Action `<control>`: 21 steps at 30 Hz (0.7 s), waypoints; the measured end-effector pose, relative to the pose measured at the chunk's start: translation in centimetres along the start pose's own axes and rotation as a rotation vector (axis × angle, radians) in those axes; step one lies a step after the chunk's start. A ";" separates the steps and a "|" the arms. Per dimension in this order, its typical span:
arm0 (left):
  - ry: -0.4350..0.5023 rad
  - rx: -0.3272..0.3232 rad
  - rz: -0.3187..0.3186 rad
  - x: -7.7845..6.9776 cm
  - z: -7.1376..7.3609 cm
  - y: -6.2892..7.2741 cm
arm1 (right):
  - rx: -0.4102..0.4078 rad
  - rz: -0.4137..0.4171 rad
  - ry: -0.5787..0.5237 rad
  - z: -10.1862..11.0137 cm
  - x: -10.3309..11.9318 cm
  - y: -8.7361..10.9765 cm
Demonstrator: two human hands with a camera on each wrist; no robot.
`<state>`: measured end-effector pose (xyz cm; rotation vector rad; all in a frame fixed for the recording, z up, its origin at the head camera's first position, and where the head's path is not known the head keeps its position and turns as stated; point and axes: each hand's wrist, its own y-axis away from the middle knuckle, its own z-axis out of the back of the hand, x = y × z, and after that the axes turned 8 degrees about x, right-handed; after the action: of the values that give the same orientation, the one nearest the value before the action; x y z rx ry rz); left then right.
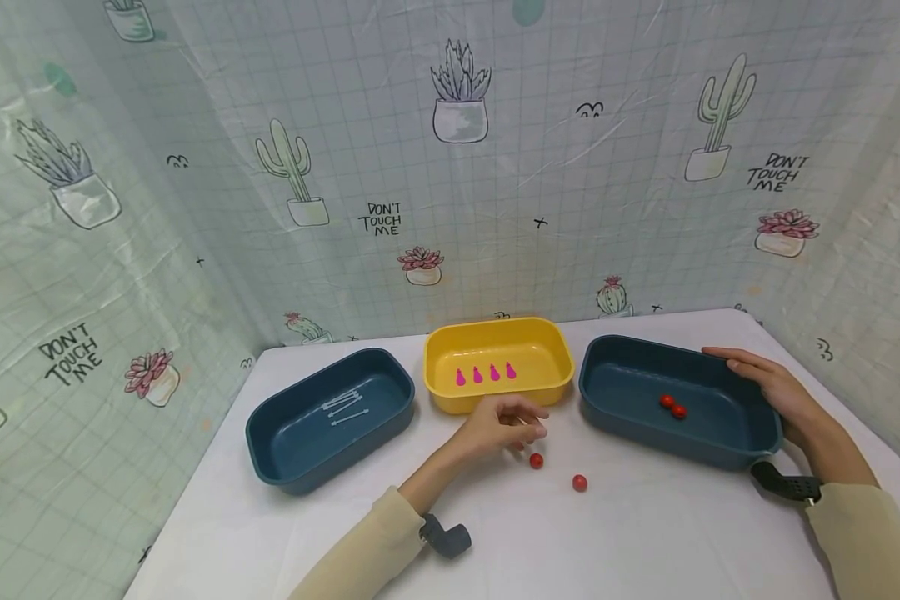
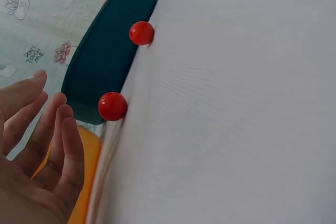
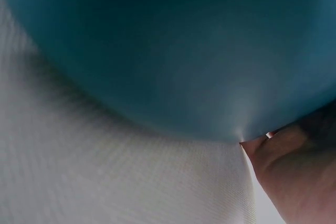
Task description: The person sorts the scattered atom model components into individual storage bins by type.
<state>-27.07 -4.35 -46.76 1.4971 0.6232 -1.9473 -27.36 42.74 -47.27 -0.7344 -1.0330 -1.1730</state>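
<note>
My left hand (image 1: 498, 423) hovers over the white cloth in front of the yellow bin, fingers loosely bent and apart, holding nothing visible. Just beyond its fingertips lies a red bead (image 1: 536, 461), with a second red bead (image 1: 580, 482) farther right. In the left wrist view, the hand (image 2: 44, 156) appears beside both beads without touching them. My right hand (image 1: 783, 396) rests on the far right rim of the right blue bin (image 1: 622, 425), its visible fingers extended. Two red beads (image 1: 672, 406) lie in that bin. Its wall (image 3: 173, 77) fills most of the right wrist view.
The yellow bin (image 1: 450, 402) at the back centre holds several pink pieces (image 1: 477, 374) in a row. At left, another blue bin (image 1: 330, 462) contains several thin pale sticks (image 1: 345, 404). A patterned cloth backdrop (image 1: 495, 183) rises behind the table.
</note>
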 end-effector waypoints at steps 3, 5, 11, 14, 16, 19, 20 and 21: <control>0.009 -0.003 0.006 0.5 -0.1 0.3 | -0.004 -0.008 0.003 0.0 0.0 0.0; 0.013 -0.005 0.011 0.8 -0.2 0.5 | -0.006 -0.025 0.022 0.0 0.0 0.0; 0.036 -0.003 0.026 1.7 -0.6 0.9 | -0.007 -0.040 0.034 -0.1 -0.1 0.0; 0.030 -0.001 0.022 1.8 -0.6 0.9 | -0.009 -0.021 0.017 -0.1 -0.1 0.1; 0.024 0.001 0.017 1.9 -0.6 1.0 | -0.006 -0.014 0.007 -0.1 -0.1 0.1; 0.012 0.008 0.012 2.1 -0.6 1.0 | -0.007 -0.015 0.011 -0.1 -0.1 0.1; 0.006 0.011 0.012 2.1 -0.6 1.0 | -0.008 -0.015 0.012 -0.1 0.0 0.1; 0.001 0.013 0.011 2.2 -0.6 1.0 | -0.008 -0.012 0.009 -0.1 0.0 0.1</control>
<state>-26.35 -5.05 -49.04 1.5067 0.6029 -1.9454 -27.21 42.63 -47.31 -0.7291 -1.0270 -1.1901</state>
